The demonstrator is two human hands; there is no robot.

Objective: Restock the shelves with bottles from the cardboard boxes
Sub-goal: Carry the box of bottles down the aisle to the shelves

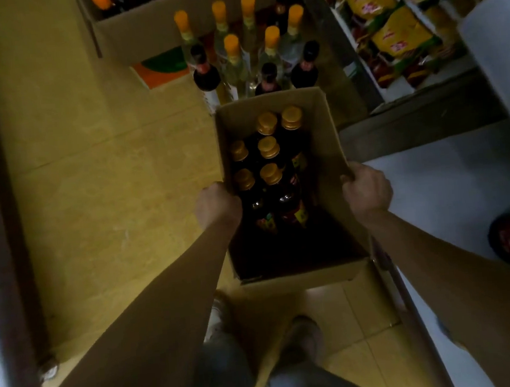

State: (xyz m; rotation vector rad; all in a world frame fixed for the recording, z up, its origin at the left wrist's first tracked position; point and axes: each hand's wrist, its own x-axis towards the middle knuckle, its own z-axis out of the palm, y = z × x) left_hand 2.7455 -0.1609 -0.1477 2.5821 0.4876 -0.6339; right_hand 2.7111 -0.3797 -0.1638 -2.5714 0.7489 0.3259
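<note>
The open brown cardboard box [326,145] hangs above the yellow tiled floor [100,181], carried between both hands, just in front of the person's feet. The left hand [216,204] curls over the left wall's top edge and the right hand [366,189] grips the right wall's rim, fingers wrapped over the cardboard on each side. Inside stand six dark glass bottles with gold screw caps [268,148], crowded toward the far end while the near end shows only dark bottom. That uneven load is the thing to mind: the far end will likely want to dip, so the box is best kept level, with a firm hold on both rims, and moved slowly so the bottles don't slide or knock. The thin walls could bow under the weight, so a hand beneath the base would be safer. The box's long axis runs away from the person, toward the cluster of clear orange-capped bottles [250,32] standing on the floor beyond it. The bottles inside stand upright, necks up. A white shelf [445,184] lies just to the right
</note>
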